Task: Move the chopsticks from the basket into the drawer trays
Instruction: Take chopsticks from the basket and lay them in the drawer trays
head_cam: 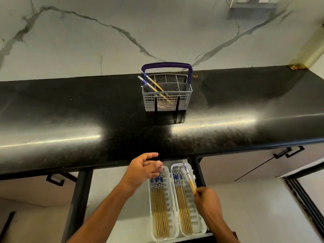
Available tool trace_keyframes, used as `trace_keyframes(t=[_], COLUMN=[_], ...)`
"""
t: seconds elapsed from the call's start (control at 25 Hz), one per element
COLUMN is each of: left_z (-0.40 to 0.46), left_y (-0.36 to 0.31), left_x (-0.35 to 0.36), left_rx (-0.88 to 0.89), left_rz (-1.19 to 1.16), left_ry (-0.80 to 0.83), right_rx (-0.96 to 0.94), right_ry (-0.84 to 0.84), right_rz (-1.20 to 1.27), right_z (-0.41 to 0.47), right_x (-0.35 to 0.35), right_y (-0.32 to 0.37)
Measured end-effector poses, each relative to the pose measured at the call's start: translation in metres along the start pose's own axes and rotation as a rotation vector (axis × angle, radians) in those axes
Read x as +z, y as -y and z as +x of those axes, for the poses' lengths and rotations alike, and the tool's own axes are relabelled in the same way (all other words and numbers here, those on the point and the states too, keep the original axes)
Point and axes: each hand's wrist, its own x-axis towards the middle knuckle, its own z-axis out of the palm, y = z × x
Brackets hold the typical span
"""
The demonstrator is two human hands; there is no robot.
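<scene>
A chopstick [189,178] is being pinched by the right hand [206,201] over the right tray [201,227] at five o'clock, the left hand [145,170] is being held slack and empty, and two chopsticks [154,85] are being left in the basket [167,102] at twelve o'clock, where a tilted release is risking a roll off the tray.

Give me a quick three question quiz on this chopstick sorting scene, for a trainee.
1. True or false: the basket is empty.
2. Which hand holds a chopstick? A) left B) right C) both
3. Fill in: the right hand holds its chopstick over the ____ tray.

Key:
1. False: two chopsticks lean inside.
2. B: the left hand is open and empty over the left tray.
3. Right.
</scene>
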Motion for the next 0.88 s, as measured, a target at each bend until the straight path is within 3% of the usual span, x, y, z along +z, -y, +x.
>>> trace_keyframes(t=[0.2, 0.4, 0.52, 0.72, 0.88], left_z=[0.003, 0.021, 0.033, 0.036, 0.019], left_y=[0.038, 0.074, 0.089, 0.098, 0.098], left_x=[0.025, 0.064, 0.084, 0.087, 0.056], left_rx=[-0.214, -0.430, -0.486, -0.480, -0.507], left_rz=[-0.274, -0.252, -0.176, -0.160, -0.313], left_ry=[0.001, 0.033, 0.063, 0.073, 0.001], right_rx=[0.139, 0.344, 0.303, 0.256, 0.272], right_ry=[0.074, 0.170, 0.131, 0.038, 0.048], right_rz=[0.133, 0.408, 0.268, -0.230, -0.283], right_z=[0.021, 0.044, 0.042, 0.038, 0.046], right_x=[0.027, 0.044, 0.039, 0.040, 0.054], right_y=[0.003, -0.010, -0.006, 0.016, 0.022])
